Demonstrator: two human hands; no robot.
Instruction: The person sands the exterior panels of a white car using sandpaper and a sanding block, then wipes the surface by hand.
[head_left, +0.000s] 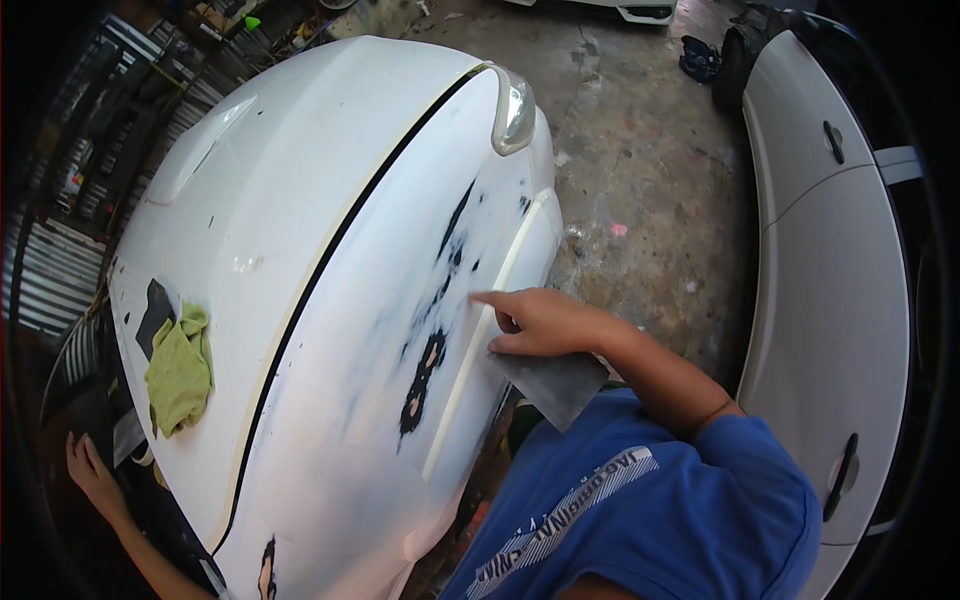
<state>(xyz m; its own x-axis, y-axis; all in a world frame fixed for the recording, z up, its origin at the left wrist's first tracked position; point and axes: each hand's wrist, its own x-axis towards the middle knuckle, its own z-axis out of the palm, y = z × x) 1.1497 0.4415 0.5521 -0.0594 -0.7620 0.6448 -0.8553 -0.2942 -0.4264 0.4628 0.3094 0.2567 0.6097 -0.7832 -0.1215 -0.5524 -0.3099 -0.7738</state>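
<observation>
My right hand (548, 322) reaches over a white car's fender (350, 260), its index finger stretched toward the sanded surface. Between the thumb and the other fingers it grips a dark grey sheet of sandpaper (560, 385), which hangs down in front of my blue shirt. Left of the finger, dark worn patches (425, 380) show through the white paint, some with bare spots inside. Off the hood's left edge, my left hand (95, 475) is open with fingers extended, beside a small grey piece (128, 436); I see nothing held in it.
A green cloth (180, 375) and a dark sheet (154, 318) lie on the hood (270, 180). A headlight (515, 112) is at the fender's far end. Another white car (820, 270) stands to the right across a stained concrete floor (650, 180).
</observation>
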